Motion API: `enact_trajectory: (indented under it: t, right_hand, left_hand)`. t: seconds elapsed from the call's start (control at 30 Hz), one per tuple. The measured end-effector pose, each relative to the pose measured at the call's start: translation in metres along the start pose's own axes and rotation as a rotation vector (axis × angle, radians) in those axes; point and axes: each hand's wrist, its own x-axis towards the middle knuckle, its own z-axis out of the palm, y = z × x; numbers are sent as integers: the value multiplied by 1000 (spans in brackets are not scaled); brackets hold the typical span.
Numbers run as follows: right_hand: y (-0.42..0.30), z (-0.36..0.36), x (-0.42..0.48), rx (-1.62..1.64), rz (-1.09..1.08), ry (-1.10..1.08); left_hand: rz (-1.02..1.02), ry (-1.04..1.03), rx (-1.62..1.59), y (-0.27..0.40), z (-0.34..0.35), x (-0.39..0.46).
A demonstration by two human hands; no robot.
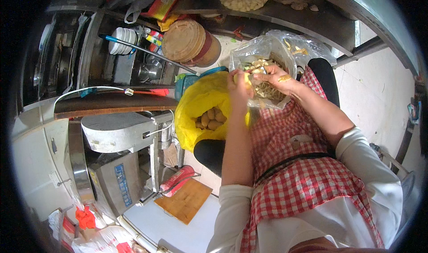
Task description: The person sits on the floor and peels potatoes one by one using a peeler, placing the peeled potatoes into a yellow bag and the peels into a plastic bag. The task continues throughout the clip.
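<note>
My left hand (238,85) is closed around a peeled yellow potato (246,80) above a clear plastic bag (237,57) filled with peelings (265,89). Against the potato, my right hand (276,79) grips a small tool, mostly hidden by the fingers, that looks like a peeler (260,71). A strip of peel (285,78) clings to the back of that hand. Left of my forearm stands an open yellow plastic bag (187,112) with several unpeeled potatoes (212,118) inside.
A lidded brown bucket (200,47) and a blue-handled pole (150,54) are beyond the yellow bag. Stacked white plates (123,40) sit on a shelf. A dark metal shelf edge (301,22) runs behind the peelings. A red fire extinguisher (178,180) lies near a wooden board (185,199).
</note>
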Motion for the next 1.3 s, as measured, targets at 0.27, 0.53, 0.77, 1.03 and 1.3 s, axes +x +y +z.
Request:
enact_trajectory:
  t: [0.27, 0.53, 0.77, 1.03, 1.3]
  right_hand:
    - [8, -6, 7, 299, -47, 130]
    - [12, -4, 10, 156, -44, 115]
    - [19, 0, 8, -224, -78, 137]
    - [22, 9, 12, -318, -136, 91]
    - [-13, -22, 4, -64, -164, 119]
  left_hand:
    - [-111, -47, -476, 3, -3, 10]
    - [-173, 50, -411, 9, -5, 15]
    - [-35, 231, -266, -7, 4, 16]
    - [111, 388, -112, -7, 24, 2]
    - [-310, -166, -781, 7, -6, 0]
